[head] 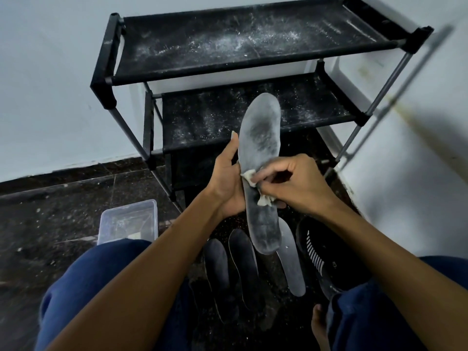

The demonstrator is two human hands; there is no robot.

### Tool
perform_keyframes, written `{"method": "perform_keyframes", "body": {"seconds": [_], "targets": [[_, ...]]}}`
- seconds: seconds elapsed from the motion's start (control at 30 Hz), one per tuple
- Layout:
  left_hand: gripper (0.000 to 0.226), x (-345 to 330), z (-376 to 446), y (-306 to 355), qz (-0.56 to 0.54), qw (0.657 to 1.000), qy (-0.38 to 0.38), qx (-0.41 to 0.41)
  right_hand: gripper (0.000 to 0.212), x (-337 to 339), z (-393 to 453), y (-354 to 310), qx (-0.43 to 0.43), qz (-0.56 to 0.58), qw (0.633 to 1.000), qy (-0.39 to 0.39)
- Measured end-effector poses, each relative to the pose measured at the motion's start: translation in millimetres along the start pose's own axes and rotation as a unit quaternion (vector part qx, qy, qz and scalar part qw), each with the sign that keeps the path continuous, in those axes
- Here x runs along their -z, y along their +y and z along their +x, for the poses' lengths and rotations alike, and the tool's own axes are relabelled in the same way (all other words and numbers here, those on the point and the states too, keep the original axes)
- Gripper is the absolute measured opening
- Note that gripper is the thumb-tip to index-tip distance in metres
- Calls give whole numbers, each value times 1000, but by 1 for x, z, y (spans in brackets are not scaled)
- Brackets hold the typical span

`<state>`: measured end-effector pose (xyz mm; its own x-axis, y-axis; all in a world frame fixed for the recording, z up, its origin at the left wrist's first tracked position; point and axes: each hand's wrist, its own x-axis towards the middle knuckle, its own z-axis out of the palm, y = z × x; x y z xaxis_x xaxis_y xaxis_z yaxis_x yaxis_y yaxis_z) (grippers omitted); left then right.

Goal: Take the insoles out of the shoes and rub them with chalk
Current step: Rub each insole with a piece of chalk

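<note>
Between both hands, insole (pixel 260 153) in left (pixel 229 178) grip, chalk (pixel 249 177) pinched by right (pixel 291 183).

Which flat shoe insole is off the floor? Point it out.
The chalk-dusted grey insole, gripped by the left hand; the three others lie on the dark floor below.

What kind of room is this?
Probably a home entryway or storage corner: a black fabric-shelved shoe rack dusted with white powder stands against plain pale walls, on a dark speckled stone floor where dark loose insoles lie.
</note>
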<state>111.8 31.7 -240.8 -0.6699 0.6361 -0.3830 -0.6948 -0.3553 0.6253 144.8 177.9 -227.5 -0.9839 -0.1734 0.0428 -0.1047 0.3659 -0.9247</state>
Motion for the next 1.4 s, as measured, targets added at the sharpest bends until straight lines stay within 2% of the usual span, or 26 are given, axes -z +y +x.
{"method": "perform_keyframes", "body": {"seconds": [0.07, 0.2, 0.27, 0.37, 0.43, 0.63, 0.73, 0.87, 0.93, 1.1, 1.17, 1.3, 1.4], "targets": [[86, 2, 1, -2, -19, 1000, 16, -1, 15, -1, 1, 0, 2, -8, 1000, -20], [76, 2, 5, -4, -34, 998, 33, -28, 16, -4, -1, -4, 66, -77, 995, -14], [74, 0, 6, -6, -20, 999, 40, -32, 16, -7, -3, -6, 103, -119, 987, 39], [72, -5, 8, -11, -9, 999, 31, -33, 16, -9, 0, -5, 146, -157, 961, 177], [72, -7, 10, -13, -11, 998, 35, -42, 17, -14, 0, -7, 142, -159, 953, 215], [79, -3, 14, -7, -44, 995, 66, -65, 12, -36, -19, -10, 134, -136, 971, 142], [77, -2, 13, -10, -33, 996, 65, -54, 15, -28, -13, -13, 131, -131, 969, 164], [70, -7, 15, -21, -14, 998, 50, -31, 13, -13, 2, -14, 143, -145, 948, 245], [67, -7, 14, -19, -14, 997, 69, -42, 12, -21, -2, -12, 136, -144, 952, 235], [73, -2, 10, -8, -46, 992, 97, -64, 11, -43, -19, -10, 136, -158, 966, 153], [69, 1, 10, -11, -20, 993, 95, -62, 12, -32, -10, -8, 134, -163, 964, 164], [68, -6, 7, -16, 13, 996, 78, -41, 13, -18, 5, -5, 127, -168, 949, 236], [71, -2, 7, -10, -3, 993, 100, -61, 14, -38, -8, -5, 140, -180, 956, 187]]}}
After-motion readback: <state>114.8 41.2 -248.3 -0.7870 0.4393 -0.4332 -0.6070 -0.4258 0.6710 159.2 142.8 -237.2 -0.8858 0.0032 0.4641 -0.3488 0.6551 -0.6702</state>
